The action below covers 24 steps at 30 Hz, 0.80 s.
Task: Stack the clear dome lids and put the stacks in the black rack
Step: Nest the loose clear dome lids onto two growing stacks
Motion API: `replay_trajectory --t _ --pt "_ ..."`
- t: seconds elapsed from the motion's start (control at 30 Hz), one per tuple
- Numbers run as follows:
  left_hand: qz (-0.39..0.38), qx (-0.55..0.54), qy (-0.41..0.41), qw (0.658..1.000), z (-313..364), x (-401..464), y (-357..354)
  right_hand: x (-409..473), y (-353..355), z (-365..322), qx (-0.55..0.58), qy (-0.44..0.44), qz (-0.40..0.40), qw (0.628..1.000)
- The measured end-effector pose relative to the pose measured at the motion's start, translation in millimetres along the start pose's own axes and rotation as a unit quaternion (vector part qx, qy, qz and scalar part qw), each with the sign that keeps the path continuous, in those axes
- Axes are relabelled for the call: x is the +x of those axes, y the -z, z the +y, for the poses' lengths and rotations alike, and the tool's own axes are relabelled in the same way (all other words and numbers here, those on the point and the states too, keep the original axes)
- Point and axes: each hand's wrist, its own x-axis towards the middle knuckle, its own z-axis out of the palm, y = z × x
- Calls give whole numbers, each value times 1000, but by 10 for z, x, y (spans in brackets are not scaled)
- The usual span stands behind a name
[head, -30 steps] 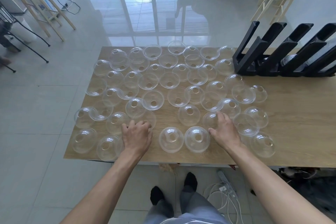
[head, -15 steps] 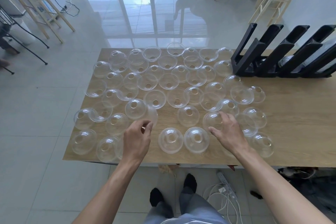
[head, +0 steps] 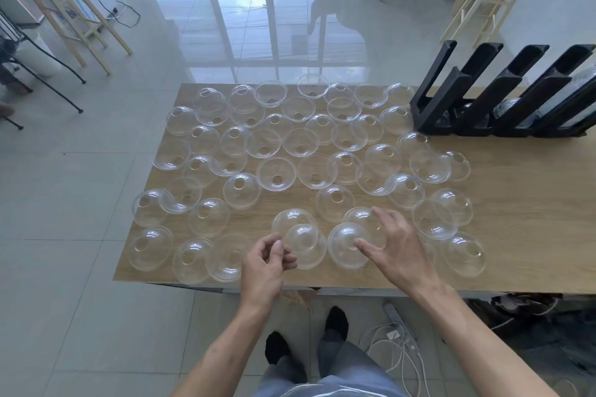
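Near the table's (head: 516, 235) front edge, your left hand (head: 264, 263) pinches a clear dome lid (head: 304, 250) by its rim; right hand (head: 398, 250) spreads wide over another. Likely light, thin, slippery: grip rims gently.

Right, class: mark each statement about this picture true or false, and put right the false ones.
1. The black rack stands at the table's far right. True.
2. The left hand pinches a lid at its rim. True.
3. The right hand is a closed fist. False: its fingers are spread, over two lids near the front edge.
4. All lids lie dome up. False: many lie rim up, like bowls, such as one mid-table.
5. The person wears shoes. False: dark socks show on the floor.
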Motion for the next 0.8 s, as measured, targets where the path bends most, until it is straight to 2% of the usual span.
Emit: replay_trajectory --t 0.3,0.47,0.53,0.63,0.7,0.8 --pt "40 -15 91 995 -254 -35 -158 -105 -294 -27 -46 14 -51 998" --pt "38 77 100 991 -229 -51 -113 -93 -349 21 -73 21 -43 996" --pt "25 195 61 979 -222 -71 -98 -74 -374 46 -78 8 -55 995" --pt "-28 386 -34 922 -221 -101 -122 -61 -429 68 -69 -18 -71 995" --pt "-50 427 -87 899 -219 -70 -162 -50 -460 75 -54 -30 -72 996" --pt "-67 464 -114 876 -224 59 -225 -18 -476 97 -52 -30 -75 995"
